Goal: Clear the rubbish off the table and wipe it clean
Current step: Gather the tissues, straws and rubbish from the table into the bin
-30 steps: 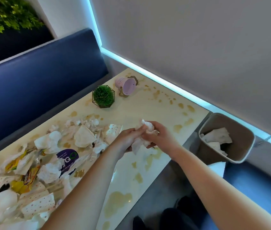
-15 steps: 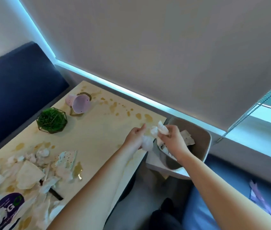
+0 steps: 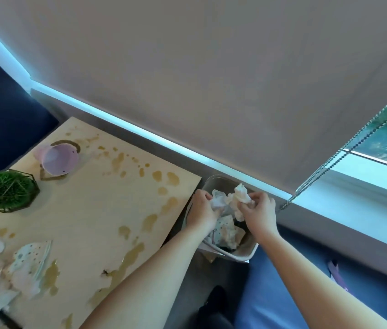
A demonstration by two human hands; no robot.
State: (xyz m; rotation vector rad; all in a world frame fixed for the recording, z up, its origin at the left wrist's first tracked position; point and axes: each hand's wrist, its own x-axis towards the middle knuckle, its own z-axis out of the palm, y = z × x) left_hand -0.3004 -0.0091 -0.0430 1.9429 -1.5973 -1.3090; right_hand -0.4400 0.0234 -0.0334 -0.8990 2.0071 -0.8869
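Over the bin [image 3: 247, 254], both hands [image 3: 202, 213] apparently gripping crumpled tissues [image 3: 241, 198].

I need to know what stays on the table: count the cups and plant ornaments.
2. A pink cup lies tipped over near the table's far corner; a green plant ornament stands beside it, nearer the bench. More could lie out of frame.

no readable text, labels, brands or numbers on anything in view
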